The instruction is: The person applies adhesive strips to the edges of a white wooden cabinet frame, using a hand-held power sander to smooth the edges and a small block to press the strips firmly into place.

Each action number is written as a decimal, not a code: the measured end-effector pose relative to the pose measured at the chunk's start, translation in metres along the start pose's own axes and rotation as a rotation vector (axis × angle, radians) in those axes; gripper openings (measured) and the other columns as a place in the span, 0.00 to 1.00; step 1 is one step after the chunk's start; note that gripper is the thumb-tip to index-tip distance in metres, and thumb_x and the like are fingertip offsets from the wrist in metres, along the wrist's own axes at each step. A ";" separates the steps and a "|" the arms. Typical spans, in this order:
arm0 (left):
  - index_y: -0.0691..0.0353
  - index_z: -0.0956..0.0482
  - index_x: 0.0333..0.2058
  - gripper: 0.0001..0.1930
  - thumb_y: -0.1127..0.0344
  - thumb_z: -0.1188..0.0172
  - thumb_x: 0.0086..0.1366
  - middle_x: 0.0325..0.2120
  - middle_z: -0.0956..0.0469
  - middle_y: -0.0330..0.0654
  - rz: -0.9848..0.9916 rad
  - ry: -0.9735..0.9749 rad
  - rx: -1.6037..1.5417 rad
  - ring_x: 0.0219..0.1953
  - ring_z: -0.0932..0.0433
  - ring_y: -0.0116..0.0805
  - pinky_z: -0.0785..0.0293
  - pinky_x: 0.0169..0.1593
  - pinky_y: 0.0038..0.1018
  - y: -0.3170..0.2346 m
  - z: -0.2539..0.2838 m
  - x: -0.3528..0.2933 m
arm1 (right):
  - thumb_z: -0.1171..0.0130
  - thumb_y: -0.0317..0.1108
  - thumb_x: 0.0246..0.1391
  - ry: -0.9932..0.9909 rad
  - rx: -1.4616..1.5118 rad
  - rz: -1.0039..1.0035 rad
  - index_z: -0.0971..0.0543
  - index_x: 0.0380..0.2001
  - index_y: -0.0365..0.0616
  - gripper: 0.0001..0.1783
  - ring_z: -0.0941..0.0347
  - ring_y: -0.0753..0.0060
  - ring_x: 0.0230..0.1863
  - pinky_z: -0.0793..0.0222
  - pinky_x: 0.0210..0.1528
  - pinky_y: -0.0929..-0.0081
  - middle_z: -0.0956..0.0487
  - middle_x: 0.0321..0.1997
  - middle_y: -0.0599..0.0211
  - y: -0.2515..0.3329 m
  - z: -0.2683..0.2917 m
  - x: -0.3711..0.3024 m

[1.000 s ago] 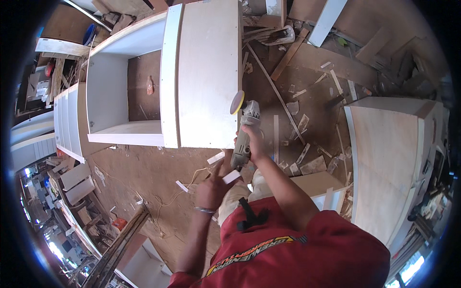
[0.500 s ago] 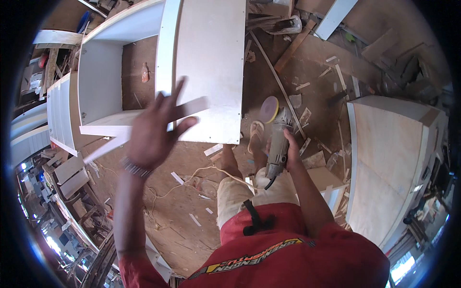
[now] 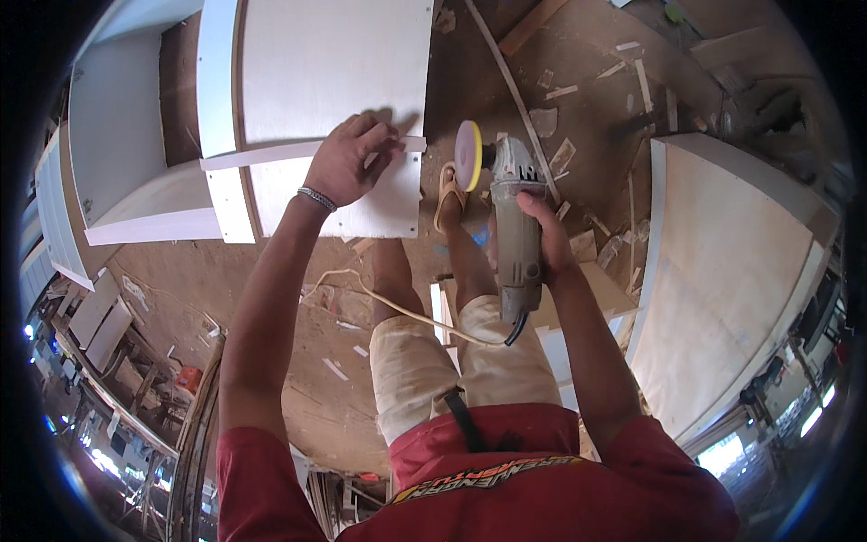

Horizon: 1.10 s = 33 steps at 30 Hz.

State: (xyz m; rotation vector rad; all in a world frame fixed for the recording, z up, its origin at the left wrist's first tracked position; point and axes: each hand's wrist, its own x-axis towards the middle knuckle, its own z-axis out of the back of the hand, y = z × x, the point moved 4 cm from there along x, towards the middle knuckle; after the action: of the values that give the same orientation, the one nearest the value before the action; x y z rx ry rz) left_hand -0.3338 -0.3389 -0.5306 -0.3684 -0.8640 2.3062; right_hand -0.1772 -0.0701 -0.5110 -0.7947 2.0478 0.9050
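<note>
And down comes the strip (image 3: 271, 155)! Half a second ago the left hand (image 3: 348, 163) was swinging it through the air; now it lies across the pale panel (image 3: 334, 72), near the lower end, its right tip at the panel's edge. For the work, I'd judge, that shifts the action to placing the strip, with the grinder standing off.

The left hand's fingers are half curled over the strip, palm down; whether they pinch it or merely rest there, I can't tell. The right hand (image 3: 553, 237) is wrapped firmly around the grinder (image 3: 519, 235), thumb up near its head, the yellow-rimmed disc (image 3: 468, 155) facing the panel but clear of it.

Further out, the cord (image 3: 384, 298) loops away over the thighs, an open cabinet (image 3: 122, 135) stands left, a big box (image 3: 722, 262) right, and offcuts (image 3: 562, 155) litter the floor.
</note>
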 end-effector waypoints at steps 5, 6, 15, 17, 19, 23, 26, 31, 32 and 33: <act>0.56 0.18 0.41 0.10 0.66 0.31 0.62 0.43 0.25 0.45 0.065 -0.042 -0.056 0.47 0.23 0.49 0.21 0.49 0.39 0.004 -0.009 -0.011 | 0.45 0.55 0.63 -0.024 0.010 -0.038 0.23 0.45 0.41 0.25 0.20 0.62 0.27 0.22 0.31 0.64 0.19 0.34 0.57 -0.021 -0.008 0.012; 0.55 0.18 0.42 0.10 0.66 0.30 0.62 0.42 0.24 0.44 0.069 -0.045 -0.037 0.46 0.23 0.48 0.21 0.49 0.38 0.003 -0.011 -0.012 | 0.45 0.56 0.63 0.006 -0.013 -0.056 0.24 0.47 0.42 0.26 0.19 0.61 0.28 0.22 0.32 0.64 0.18 0.35 0.57 -0.029 -0.002 0.016; 0.51 0.15 0.45 0.14 0.64 0.28 0.60 0.37 0.23 0.40 0.010 -0.132 0.053 0.42 0.23 0.41 0.21 0.45 0.36 0.002 -0.013 -0.013 | 0.45 0.54 0.62 -0.086 -0.021 -0.054 0.26 0.49 0.43 0.25 0.19 0.60 0.28 0.21 0.34 0.62 0.19 0.35 0.56 -0.038 -0.028 0.014; 0.50 0.14 0.46 0.15 0.64 0.28 0.59 0.37 0.24 0.39 -0.009 -0.134 0.066 0.41 0.24 0.41 0.22 0.45 0.36 0.001 -0.011 -0.015 | 0.44 0.54 0.62 -0.091 -0.029 -0.056 0.26 0.49 0.43 0.25 0.19 0.59 0.28 0.21 0.34 0.62 0.19 0.35 0.56 -0.040 -0.030 0.014; 0.47 0.14 0.48 0.16 0.64 0.29 0.59 0.35 0.24 0.39 -0.016 -0.140 0.086 0.40 0.24 0.40 0.22 0.44 0.35 0.000 -0.009 -0.016 | 0.44 0.53 0.62 -0.093 -0.053 -0.045 0.27 0.50 0.43 0.25 0.19 0.59 0.29 0.21 0.34 0.62 0.19 0.35 0.56 -0.042 -0.031 0.014; 0.44 0.15 0.51 0.18 0.63 0.30 0.61 0.36 0.24 0.38 -0.007 -0.139 0.056 0.40 0.24 0.39 0.22 0.45 0.35 0.000 -0.007 -0.017 | 0.43 0.53 0.61 -0.112 -0.062 -0.039 0.27 0.50 0.43 0.26 0.19 0.59 0.29 0.21 0.33 0.61 0.19 0.36 0.56 -0.043 -0.035 0.015; 0.42 0.16 0.53 0.20 0.62 0.31 0.61 0.37 0.24 0.38 -0.007 -0.135 0.050 0.41 0.24 0.39 0.21 0.46 0.34 0.000 -0.006 -0.018 | 0.43 0.54 0.61 -0.098 -0.042 -0.041 0.26 0.50 0.43 0.26 0.19 0.59 0.29 0.20 0.33 0.61 0.19 0.37 0.56 -0.046 -0.031 0.018; 0.40 0.17 0.55 0.20 0.62 0.33 0.63 0.39 0.24 0.38 0.017 -0.109 0.076 0.43 0.23 0.38 0.20 0.47 0.34 0.000 -0.007 -0.021 | 0.43 0.56 0.62 -0.094 -0.041 -0.035 0.25 0.49 0.41 0.28 0.19 0.60 0.30 0.20 0.33 0.62 0.19 0.37 0.57 -0.047 -0.034 0.018; 0.40 0.17 0.55 0.21 0.62 0.33 0.63 0.39 0.24 0.38 0.004 -0.121 0.081 0.42 0.23 0.38 0.20 0.47 0.34 0.000 -0.007 -0.022 | 0.44 0.56 0.62 -0.087 -0.057 -0.032 0.25 0.49 0.41 0.28 0.19 0.60 0.30 0.20 0.33 0.63 0.19 0.37 0.58 -0.048 -0.034 0.018; 0.40 0.18 0.56 0.21 0.62 0.33 0.63 0.39 0.24 0.37 -0.010 -0.132 0.085 0.42 0.24 0.38 0.20 0.47 0.33 0.000 -0.006 -0.022 | 0.44 0.57 0.62 -0.081 -0.073 -0.029 0.25 0.49 0.41 0.28 0.19 0.61 0.29 0.20 0.34 0.63 0.19 0.37 0.58 -0.048 -0.034 0.018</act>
State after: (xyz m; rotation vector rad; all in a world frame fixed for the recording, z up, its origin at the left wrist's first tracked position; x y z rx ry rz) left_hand -0.3139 -0.3505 -0.5338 -0.1767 -0.8257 2.3704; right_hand -0.1632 -0.1279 -0.5262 -0.8113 1.9382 0.9850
